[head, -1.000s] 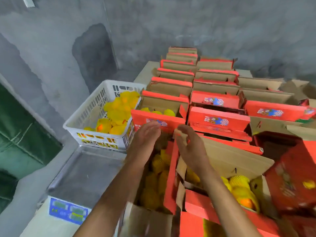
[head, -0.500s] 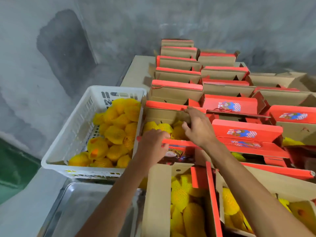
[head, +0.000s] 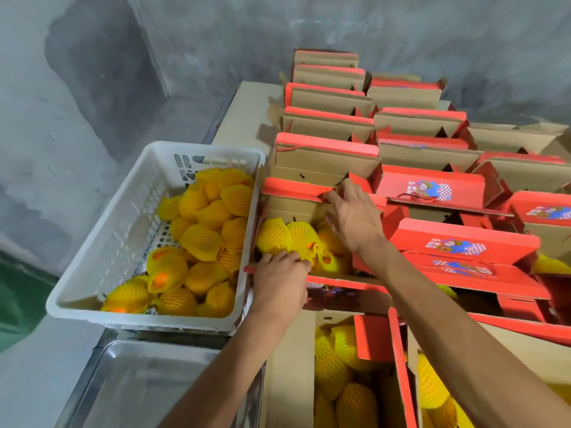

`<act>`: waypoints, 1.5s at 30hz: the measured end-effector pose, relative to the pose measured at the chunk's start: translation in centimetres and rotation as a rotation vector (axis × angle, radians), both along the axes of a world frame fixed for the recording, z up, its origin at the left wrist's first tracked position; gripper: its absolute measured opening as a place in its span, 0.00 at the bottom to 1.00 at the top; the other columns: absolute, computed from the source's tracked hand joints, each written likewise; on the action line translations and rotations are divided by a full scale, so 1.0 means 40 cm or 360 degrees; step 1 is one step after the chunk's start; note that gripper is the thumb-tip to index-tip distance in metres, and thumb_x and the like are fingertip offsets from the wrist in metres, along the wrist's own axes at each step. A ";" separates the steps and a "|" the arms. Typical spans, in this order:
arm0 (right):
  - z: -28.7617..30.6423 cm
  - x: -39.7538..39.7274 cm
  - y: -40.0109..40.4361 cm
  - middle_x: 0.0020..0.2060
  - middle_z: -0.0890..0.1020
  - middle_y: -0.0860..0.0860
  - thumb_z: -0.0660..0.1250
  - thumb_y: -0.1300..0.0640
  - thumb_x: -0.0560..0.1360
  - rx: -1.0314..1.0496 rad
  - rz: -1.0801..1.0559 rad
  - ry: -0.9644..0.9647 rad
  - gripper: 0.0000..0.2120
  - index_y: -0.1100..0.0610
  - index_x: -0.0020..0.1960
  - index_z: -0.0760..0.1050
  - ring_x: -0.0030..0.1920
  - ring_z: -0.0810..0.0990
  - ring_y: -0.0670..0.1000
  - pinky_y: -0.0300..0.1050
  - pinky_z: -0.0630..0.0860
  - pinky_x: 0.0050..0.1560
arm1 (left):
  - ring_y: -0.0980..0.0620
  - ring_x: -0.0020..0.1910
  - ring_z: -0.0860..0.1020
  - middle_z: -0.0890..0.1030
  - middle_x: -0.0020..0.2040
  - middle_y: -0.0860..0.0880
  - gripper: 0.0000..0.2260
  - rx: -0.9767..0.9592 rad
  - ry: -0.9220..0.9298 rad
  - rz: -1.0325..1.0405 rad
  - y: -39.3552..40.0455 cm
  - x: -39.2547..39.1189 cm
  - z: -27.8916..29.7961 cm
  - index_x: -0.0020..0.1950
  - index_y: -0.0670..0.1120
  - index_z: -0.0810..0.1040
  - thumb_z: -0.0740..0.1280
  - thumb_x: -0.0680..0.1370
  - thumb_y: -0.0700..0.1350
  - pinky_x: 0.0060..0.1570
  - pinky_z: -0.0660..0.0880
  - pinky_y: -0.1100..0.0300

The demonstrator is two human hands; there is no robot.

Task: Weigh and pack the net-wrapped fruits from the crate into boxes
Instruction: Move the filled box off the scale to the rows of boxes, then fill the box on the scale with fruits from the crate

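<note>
Left hand (head: 279, 281) grips the box's (head: 296, 208) near flap; right hand (head: 352, 216), at one o'clock, rests open on netted fruits (head: 289, 237).

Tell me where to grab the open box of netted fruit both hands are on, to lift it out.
Probably grip the open box by its two long red edges, from above: the left hand at the near edge, the right hand at the far flap. The white crate and neighbouring boxes appear to block its sides.
</note>
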State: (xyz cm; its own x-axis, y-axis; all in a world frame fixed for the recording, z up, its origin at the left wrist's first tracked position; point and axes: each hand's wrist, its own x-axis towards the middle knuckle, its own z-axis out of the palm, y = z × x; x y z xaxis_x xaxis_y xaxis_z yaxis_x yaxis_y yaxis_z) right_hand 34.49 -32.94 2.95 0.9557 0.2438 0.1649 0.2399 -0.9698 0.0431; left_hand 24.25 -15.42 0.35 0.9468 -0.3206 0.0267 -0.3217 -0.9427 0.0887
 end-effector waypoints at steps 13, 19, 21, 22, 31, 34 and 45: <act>0.101 0.024 0.040 0.58 0.83 0.56 0.62 0.59 0.82 -0.0054 -0.0090 0.0374 0.12 0.52 0.63 0.79 0.60 0.82 0.60 0.51 0.78 0.53 | 0.44 0.57 0.78 0.82 0.60 0.48 0.11 0.0156 0.0033 0.0041 -0.011 -0.012 0.045 0.62 0.49 0.80 0.63 0.83 0.50 0.57 0.74 0.54; 0.189 -0.014 0.030 0.56 0.84 0.57 0.64 0.58 0.80 -0.0045 -0.0110 0.0228 0.10 0.54 0.59 0.80 0.58 0.82 0.62 0.51 0.79 0.52 | 0.44 0.56 0.81 0.83 0.58 0.48 0.13 0.0122 -0.0183 0.0054 -0.010 -0.062 0.102 0.63 0.52 0.81 0.61 0.83 0.47 0.53 0.76 0.51; 0.231 -0.027 0.022 0.57 0.84 0.58 0.64 0.58 0.81 0.0008 -0.0109 0.0182 0.10 0.54 0.60 0.80 0.58 0.82 0.63 0.53 0.81 0.53 | 0.45 0.44 0.81 0.85 0.47 0.48 0.08 0.0090 -0.0225 0.0019 -0.020 -0.073 0.146 0.55 0.51 0.82 0.65 0.79 0.47 0.38 0.70 0.54; 0.255 -0.034 0.018 0.56 0.84 0.59 0.63 0.57 0.81 0.0035 -0.0109 0.0146 0.10 0.55 0.59 0.80 0.57 0.82 0.63 0.53 0.80 0.53 | 0.45 0.38 0.79 0.84 0.42 0.47 0.06 0.0064 -0.0223 0.0011 -0.021 -0.077 0.170 0.51 0.51 0.82 0.67 0.78 0.47 0.35 0.64 0.56; 0.496 -0.124 0.051 0.54 0.83 0.62 0.64 0.59 0.77 0.0143 0.0007 -0.0144 0.10 0.57 0.56 0.80 0.56 0.81 0.66 0.54 0.76 0.48 | 0.46 0.37 0.78 0.84 0.39 0.47 0.09 -0.0124 -0.0589 0.0015 0.020 -0.150 0.372 0.51 0.53 0.83 0.65 0.78 0.52 0.38 0.58 0.58; 0.584 -0.172 0.094 0.56 0.83 0.61 0.64 0.57 0.79 0.0111 0.0060 -0.0259 0.11 0.56 0.59 0.80 0.58 0.80 0.66 0.55 0.76 0.50 | 0.43 0.40 0.81 0.84 0.39 0.46 0.06 -0.0167 -0.0682 0.0070 0.051 -0.205 0.439 0.51 0.53 0.84 0.67 0.78 0.49 0.39 0.58 0.58; 0.732 -0.388 0.291 0.53 0.83 0.62 0.63 0.57 0.78 0.0266 0.0264 -0.0475 0.11 0.54 0.56 0.82 0.55 0.80 0.67 0.54 0.74 0.47 | 0.44 0.49 0.79 0.85 0.48 0.51 0.13 -0.0189 -0.0944 0.0259 0.259 -0.452 0.561 0.59 0.60 0.82 0.65 0.78 0.49 0.42 0.58 0.56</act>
State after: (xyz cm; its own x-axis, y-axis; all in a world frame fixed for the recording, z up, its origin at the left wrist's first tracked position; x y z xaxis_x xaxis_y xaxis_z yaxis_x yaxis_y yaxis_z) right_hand 18.99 -21.30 32.24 0.8094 0.3372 0.4808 0.3950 -0.9185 -0.0206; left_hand 6.16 -5.07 22.81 0.7961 -0.1363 0.5896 -0.2018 -0.9783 0.0463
